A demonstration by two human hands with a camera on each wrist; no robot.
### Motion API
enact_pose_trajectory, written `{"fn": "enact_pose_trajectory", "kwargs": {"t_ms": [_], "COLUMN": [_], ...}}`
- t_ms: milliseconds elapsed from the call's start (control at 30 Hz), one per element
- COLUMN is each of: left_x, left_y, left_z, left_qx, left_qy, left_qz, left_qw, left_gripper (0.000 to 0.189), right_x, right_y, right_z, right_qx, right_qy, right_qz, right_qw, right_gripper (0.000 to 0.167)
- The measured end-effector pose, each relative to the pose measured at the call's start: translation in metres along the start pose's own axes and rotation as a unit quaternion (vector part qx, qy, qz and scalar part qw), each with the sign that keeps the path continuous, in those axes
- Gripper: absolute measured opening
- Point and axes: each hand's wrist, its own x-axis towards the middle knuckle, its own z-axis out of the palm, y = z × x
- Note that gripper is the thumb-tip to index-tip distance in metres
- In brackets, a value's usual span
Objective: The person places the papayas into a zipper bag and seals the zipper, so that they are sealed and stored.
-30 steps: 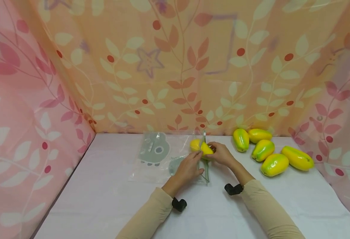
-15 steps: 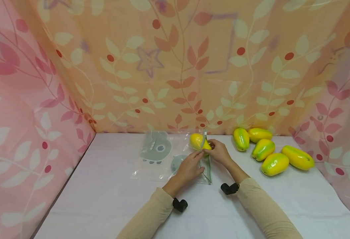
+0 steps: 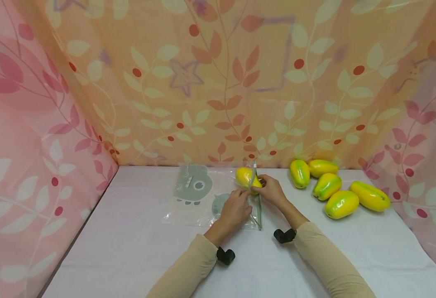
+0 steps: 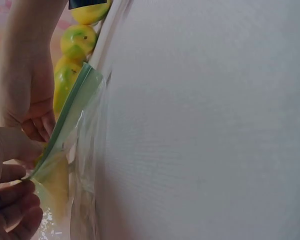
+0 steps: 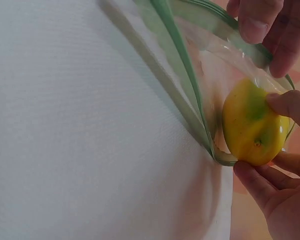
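A clear zip bag (image 3: 199,213) with grey-green cartoon prints lies flat, its green-edged mouth facing right. My left hand (image 3: 233,210) pinches the upper lip of that mouth; the left wrist view shows the green zip strip (image 4: 65,117) between thumb and fingers. A yellow-green papaya (image 3: 243,176) sits partly inside the mouth, far end under the clear plastic. Around its near end, my right hand (image 3: 271,191) holds it with thumb and fingertips. In the right wrist view the papaya (image 5: 252,122) lies between the parted green lips, fingers touching the lower edge.
Several more papayas (image 3: 342,205) lie loose on the white tablecloth (image 3: 128,256) to the right of my right hand. A leaf-patterned curtain (image 3: 218,82) rises at the table's back edge. Pink cloth (image 3: 24,165) hangs at the left side.
The papaya has slid leftward and deeper into the bag's mouth, with my right hand following a little to the left. My left hand keeps its pinch on the bag's lip.
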Motion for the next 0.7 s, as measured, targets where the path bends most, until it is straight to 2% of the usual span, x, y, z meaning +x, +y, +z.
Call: {"fn": "enact_pose_trajectory", "kwargs": {"t_ms": [233,400,567,700], "left_x": [0.003,0.005,0.006,0.006], "left_y": [0.004,0.003,0.001,0.001], "left_z": [0.003,0.009,0.012,0.012], "left_qx": [-0.013,-0.047,-0.082,-0.109], "left_qy": [-0.010,0.003,0.025,0.022], "left_qz": [-0.048,-0.075,-0.094,-0.109], "left_qw": [0.9987,0.9961,0.9918,0.9878], "left_gripper": [0.034,0.023,0.033,0.035], "right_x": [0.002,0.002,0.002,0.003], "right_y": [0.003,0.004,0.004,0.006], "right_z": [0.002,0.004,0.005,0.005], "right_qx": [0.001,0.007,0.003,0.000], "right_qy": [0.000,-0.002,0.002,0.001], "right_qz": [-0.003,0.006,0.002,0.002], "right_qw": [1.0000,1.0000,1.0000,1.0000], "right_gripper": [0.057,0.056,0.056,0.056]}}
